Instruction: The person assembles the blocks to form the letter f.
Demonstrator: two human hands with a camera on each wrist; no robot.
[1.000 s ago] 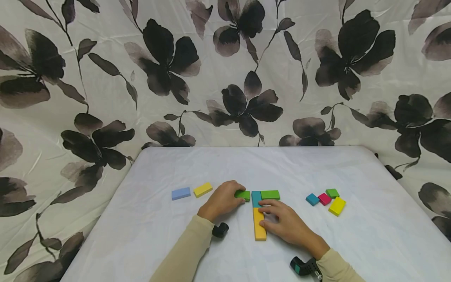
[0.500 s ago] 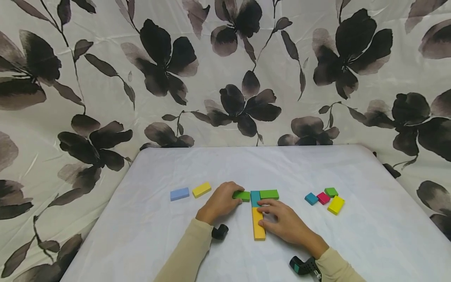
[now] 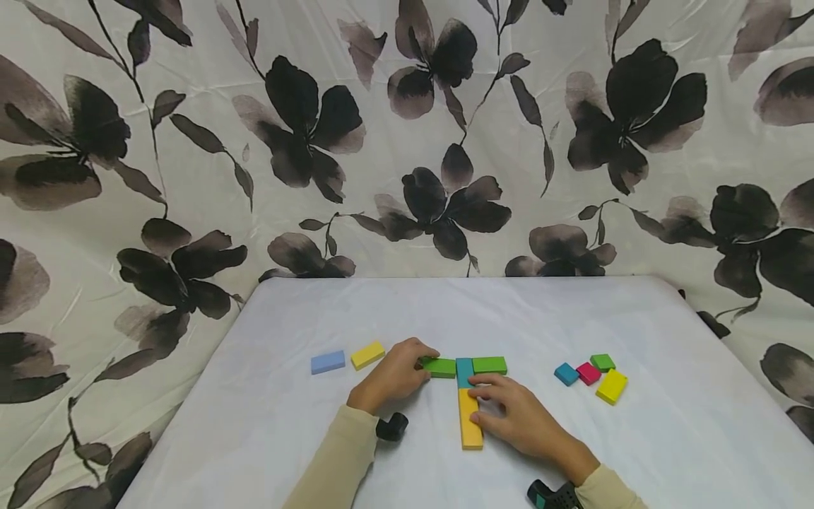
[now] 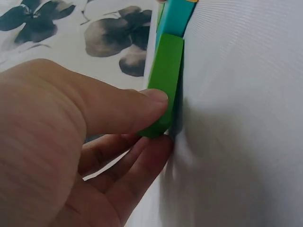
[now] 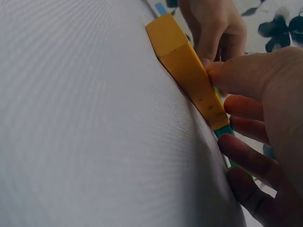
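In the head view, my left hand [image 3: 396, 375] is at the outer end of a green block [image 3: 440, 367]. The left wrist view shows its thumb on the block's face and fingertips at its end, pinching it. That block's other end meets a teal block [image 3: 465, 372]. A second green block [image 3: 490, 365] lies on the teal block's right side. An orange block [image 3: 471, 431] runs from the teal one toward me, making a T shape. My right hand [image 3: 524, 417] rests along its right side, thumb [image 5: 236, 75] touching the orange block and the other fingers loosely bent.
To the left lie a light blue block [image 3: 328, 363] and a yellow block [image 3: 367, 355]. On the right are a small blue block [image 3: 566, 374], a red block [image 3: 588, 373], a small green block [image 3: 603, 363] and a yellow block [image 3: 612, 387]. A floral cloth [image 3: 381, 141] hangs behind the white table [image 3: 286, 311].
My left hand has slid slightly left along the green block, uncovering more of it, and the narrow gap to the teal block has closed. The right hand stays in place. The head view has tilted up slightly.
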